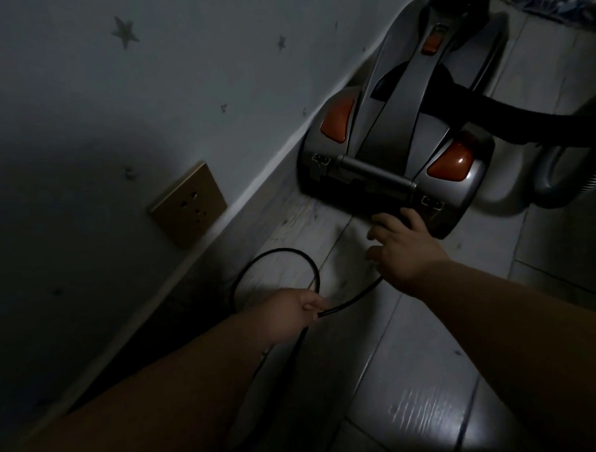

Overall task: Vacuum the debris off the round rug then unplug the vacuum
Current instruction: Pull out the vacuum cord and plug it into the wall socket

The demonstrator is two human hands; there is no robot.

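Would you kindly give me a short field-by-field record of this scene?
setting: dim room, tiled floor
vacuum: silver and orange canister, beside the wall
wall socket: nothing plugged in
cord: black, looped on the floor
left hand: grips the cord
right hand: fingers rest on the vacuum's near end
hose: black, leads off to the right
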